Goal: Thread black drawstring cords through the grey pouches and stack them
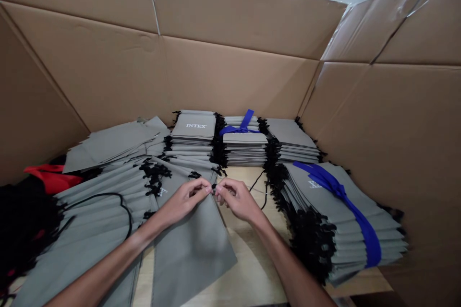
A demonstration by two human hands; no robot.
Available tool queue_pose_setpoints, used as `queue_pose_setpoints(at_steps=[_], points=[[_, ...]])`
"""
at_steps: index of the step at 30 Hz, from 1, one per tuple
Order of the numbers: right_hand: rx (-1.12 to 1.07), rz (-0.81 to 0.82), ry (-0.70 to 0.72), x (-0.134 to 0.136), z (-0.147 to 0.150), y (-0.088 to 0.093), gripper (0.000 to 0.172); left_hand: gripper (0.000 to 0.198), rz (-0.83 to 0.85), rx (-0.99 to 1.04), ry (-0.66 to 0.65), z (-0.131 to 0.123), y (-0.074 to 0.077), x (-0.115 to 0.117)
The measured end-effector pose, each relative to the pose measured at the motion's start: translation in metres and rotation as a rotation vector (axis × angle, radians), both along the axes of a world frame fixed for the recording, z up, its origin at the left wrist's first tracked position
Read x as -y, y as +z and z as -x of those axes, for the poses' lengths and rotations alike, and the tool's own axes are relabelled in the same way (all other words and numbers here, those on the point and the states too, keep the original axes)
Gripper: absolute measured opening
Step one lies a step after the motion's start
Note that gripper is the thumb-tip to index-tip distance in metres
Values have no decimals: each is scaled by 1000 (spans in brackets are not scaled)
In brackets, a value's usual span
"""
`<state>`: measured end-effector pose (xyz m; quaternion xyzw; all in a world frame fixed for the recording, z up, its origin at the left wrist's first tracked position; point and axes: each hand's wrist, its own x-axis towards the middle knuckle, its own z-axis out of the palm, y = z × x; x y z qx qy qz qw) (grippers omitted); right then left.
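Note:
A grey fabric drawstring bag [194, 254] lies slanted over the wooden table in front of me, its upper corner raised. My left hand [192, 195] pinches that corner between thumb and fingers. Right beside it, almost touching, my right hand [234, 196] is closed on a small black bit of cord [213, 186] at the bag's edge. Past my right hand, a loose black cord [265, 196] trails over the table, and a thin light line, perhaps a wire, sticks out there. Fingers hide the exact join of cord and bag.
Stacked grey bags [194, 129] with black cord ends line the back. Blue ribbon [355, 208] ties a large bundle [374, 230] on the right. More bags [104, 216], black cords [29, 225] and red cloth [54, 178] are at left. Cardboard walls [230, 76] enclose the wooden table [252, 259].

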<state>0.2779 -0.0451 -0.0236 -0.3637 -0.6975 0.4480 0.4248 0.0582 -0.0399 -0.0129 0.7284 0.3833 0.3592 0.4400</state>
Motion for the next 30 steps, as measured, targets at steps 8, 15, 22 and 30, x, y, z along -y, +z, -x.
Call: queue_pose_setpoints(at_steps=[8,15,22,30], points=[[-66,26,-7,0,-4,3,45,35,-68,-38,23,4,3,1],[-111,73,-17,-1,-1,-4,42,34,-45,-2,15,1,3,2],[-115,79,-64,-2,7,-4,38,36,2,-6,-17,-1,5,4],[-44,4,-55,1,1,2,33,40,-17,-37,-12,-1,6,3]])
